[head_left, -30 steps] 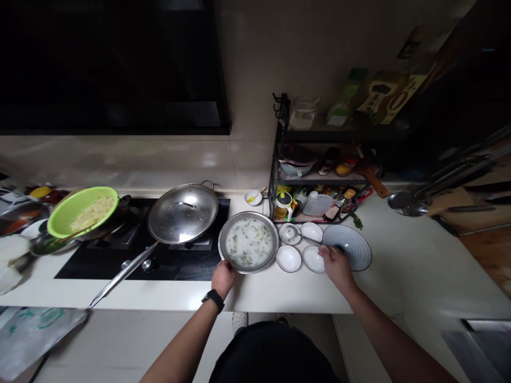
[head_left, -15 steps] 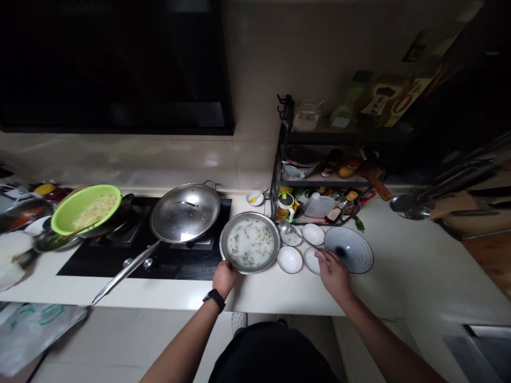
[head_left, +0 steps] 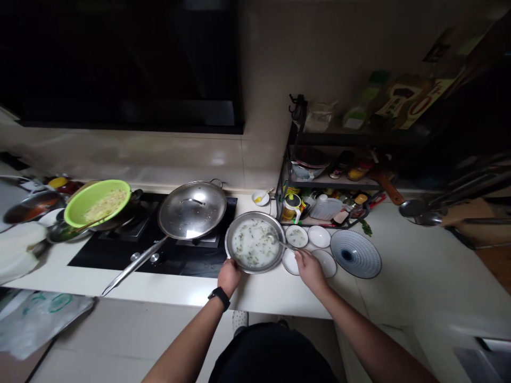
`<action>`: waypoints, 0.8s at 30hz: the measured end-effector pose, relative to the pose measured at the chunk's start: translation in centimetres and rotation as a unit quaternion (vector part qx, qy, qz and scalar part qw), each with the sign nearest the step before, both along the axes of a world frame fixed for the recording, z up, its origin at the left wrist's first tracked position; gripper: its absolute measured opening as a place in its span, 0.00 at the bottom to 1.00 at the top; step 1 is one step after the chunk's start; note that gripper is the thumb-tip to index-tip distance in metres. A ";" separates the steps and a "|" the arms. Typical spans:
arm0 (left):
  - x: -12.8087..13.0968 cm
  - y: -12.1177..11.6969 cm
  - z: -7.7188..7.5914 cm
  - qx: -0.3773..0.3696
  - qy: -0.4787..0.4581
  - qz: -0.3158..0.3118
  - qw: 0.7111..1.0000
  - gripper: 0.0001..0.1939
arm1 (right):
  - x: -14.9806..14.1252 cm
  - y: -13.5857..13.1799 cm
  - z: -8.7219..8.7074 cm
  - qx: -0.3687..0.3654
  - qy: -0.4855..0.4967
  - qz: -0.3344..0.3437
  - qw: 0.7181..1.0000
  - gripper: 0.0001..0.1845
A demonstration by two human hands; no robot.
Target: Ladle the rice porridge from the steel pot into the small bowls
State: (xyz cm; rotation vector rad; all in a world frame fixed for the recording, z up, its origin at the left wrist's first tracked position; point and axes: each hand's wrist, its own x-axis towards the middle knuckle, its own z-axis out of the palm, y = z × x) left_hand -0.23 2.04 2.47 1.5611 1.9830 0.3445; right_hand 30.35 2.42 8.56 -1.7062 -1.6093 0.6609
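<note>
My left hand (head_left: 229, 276) is closed on the near-left rim of a wide metal bowl (head_left: 229, 234), which holds a whitish liquid with green bits. In my right hand (head_left: 310, 270) is the handle of a long metal spoon (head_left: 286, 244); its head dips into the liquid at the bowl's right side. Right of the metal bowl stand several small white bowls. One small bowl (head_left: 305, 232) has some of the same liquid. Another small bowl (head_left: 319, 237) shows a bare white inside. My right hand hovers over the two nearer ones and partly hides them.
A patterned blue-white bowl (head_left: 361, 255) sits to the right. On the black hob (head_left: 99, 255) are a lidded pan (head_left: 194, 213) with a long handle jutting over the front edge and a green basin (head_left: 74, 205). A spice rack (head_left: 335, 183) stands behind the bowls.
My right hand has moved left, bringing the spoon's head from over the filled small bowl into the metal bowl. My left hand stays on the rim. The view has shifted slightly.
</note>
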 end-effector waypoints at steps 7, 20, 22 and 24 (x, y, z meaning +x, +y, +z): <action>0.0 0.1 0.1 -0.005 -0.008 0.002 1.000 0.07 | -0.3 0.1 -1.2 -0.126 0.222 -0.169 0.952 0.25; -0.1 0.2 -0.3 -0.010 -0.005 0.006 1.000 0.05 | 0.4 0.3 1.2 -0.135 0.339 -0.190 0.912 0.22; -0.1 0.2 -0.3 -0.013 -0.002 0.002 1.000 0.05 | 0.7 0.4 1.6 -0.130 0.335 -0.189 0.914 0.22; -0.1 0.2 -0.4 -0.012 0.001 0.003 1.000 0.05 | 1.0 0.4 2.0 -0.125 0.327 -0.191 0.917 0.22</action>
